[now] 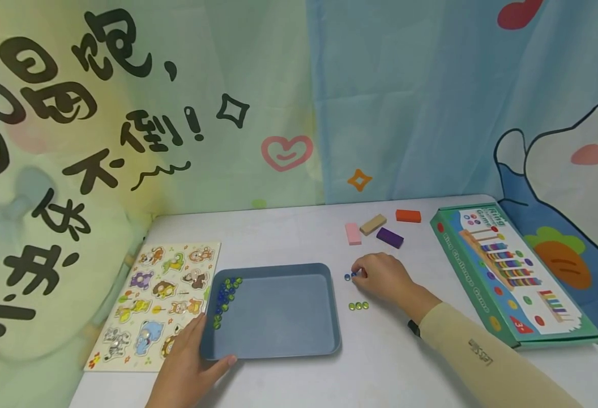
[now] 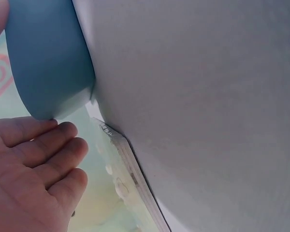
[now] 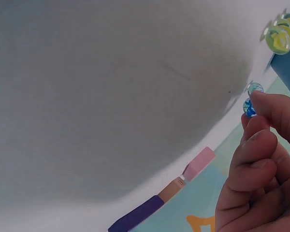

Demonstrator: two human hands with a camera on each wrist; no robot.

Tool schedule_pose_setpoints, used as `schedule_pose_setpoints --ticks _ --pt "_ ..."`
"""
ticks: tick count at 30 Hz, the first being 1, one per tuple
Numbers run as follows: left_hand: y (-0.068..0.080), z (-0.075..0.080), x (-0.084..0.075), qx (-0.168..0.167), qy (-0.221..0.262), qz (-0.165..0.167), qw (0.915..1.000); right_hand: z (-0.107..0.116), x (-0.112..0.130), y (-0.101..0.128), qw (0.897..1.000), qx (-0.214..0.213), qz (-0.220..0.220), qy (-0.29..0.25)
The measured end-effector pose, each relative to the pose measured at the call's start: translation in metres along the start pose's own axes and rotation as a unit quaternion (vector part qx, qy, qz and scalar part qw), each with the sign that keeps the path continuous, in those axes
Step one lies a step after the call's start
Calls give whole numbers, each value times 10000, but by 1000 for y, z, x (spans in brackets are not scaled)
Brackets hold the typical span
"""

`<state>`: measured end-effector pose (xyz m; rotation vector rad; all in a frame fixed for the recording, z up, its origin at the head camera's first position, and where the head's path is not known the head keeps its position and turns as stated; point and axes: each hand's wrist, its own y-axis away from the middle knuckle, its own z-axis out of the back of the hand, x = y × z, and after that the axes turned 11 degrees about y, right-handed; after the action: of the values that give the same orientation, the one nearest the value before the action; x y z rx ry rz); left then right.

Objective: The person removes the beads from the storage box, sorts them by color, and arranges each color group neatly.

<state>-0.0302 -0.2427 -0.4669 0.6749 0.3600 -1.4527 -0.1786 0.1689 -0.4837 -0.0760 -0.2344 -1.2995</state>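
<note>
Your right hand (image 1: 383,277) rests on the white tabletop (image 1: 289,229), to the right of a blue tray (image 1: 278,345). Its fingers are curled and its fingertips (image 3: 258,104) pinch a small blue glass marble (image 1: 353,274); the right wrist view shows the marble (image 3: 249,108) held at the tips, with a second pale blue marble (image 3: 254,88) touching them just beside it. In the head view that marble (image 1: 347,276) lies on the tabletop at the fingertips. Three yellow-green marbles (image 1: 358,306) sit in a short row on the tabletop just in front of your right hand, near the tray's right edge.

Your left hand (image 1: 189,362) lies open against the tray's near left corner, the fingers straight along its left wall and the thumb across the front rim. The left wrist view shows the straight fingers (image 2: 43,150) touching the tray's rounded corner (image 2: 48,63). A cluster of blue and green marbles (image 1: 225,297) lies inside the tray along its left wall.

Left of the tray lies an animal puzzle board (image 1: 153,306). Beyond your right hand lie four blocks: pink (image 1: 353,233), tan (image 1: 372,224), purple (image 1: 389,237) and orange (image 1: 408,216). A green game box (image 1: 513,277) sits at the far right.
</note>
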Motion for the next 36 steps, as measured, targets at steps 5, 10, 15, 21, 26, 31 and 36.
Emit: schedule_pose_setpoints --ticks 5,10,15,21,26,31,36 --pt "0 -1 1 9 -4 46 10000 -1 1 2 10000 -69 41 39" --pt "0 -1 1 7 44 32 10000 -4 0 2 9999 -88 35 55" --pt "1 -1 1 2 37 53 10000 -6 0 1 9999 -74 -10 74" --pt "1 -2 2 1 23 37 10000 -2 -3 2 9999 -67 -125 -66" --pt "1 -2 3 11 11 39 10000 12 -9 3 9993 -275 -176 -193" --pt "1 -2 3 14 1 50 10000 31 -8 1 9976 -618 -55 -313" --pt "-1 -2 4 9 -12 29 10000 45 14 -5 9950 -900 328 -271"
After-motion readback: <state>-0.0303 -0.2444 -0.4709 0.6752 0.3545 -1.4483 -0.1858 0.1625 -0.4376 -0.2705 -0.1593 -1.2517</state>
